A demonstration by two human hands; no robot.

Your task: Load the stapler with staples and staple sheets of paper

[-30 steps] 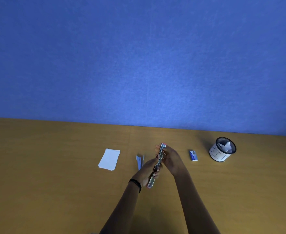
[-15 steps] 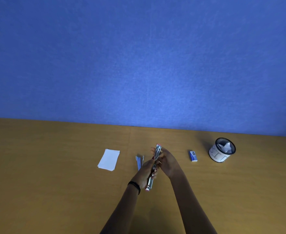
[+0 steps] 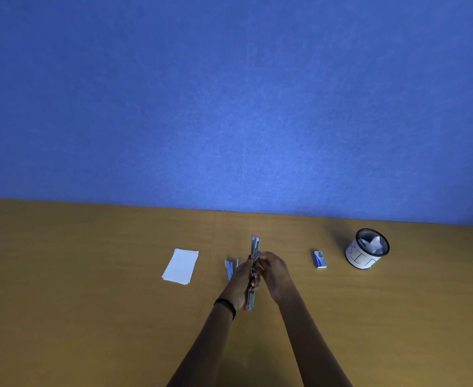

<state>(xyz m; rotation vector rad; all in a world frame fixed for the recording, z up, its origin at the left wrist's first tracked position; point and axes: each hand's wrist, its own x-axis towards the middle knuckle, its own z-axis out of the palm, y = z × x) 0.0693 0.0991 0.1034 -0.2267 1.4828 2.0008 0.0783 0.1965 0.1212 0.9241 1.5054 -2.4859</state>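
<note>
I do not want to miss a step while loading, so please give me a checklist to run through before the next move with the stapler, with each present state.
1. Stapler opened out straight: ok.
2. Left hand grips its lower half: ok.
3. Right hand pinches at its middle: ok.
4. Staples seated in the channel: cannot tell, too small.
5. Paper stack flat on the table, left of the hands: ok.

It looks like an office: a wood-toned bench [image 3: 90, 275] backed by a blue fabric partition panel [image 3: 229, 107] carries a stack of white paper [image 3: 180, 265], a staple box [image 3: 319, 259] and a mesh pot [image 3: 361, 258]
</note>
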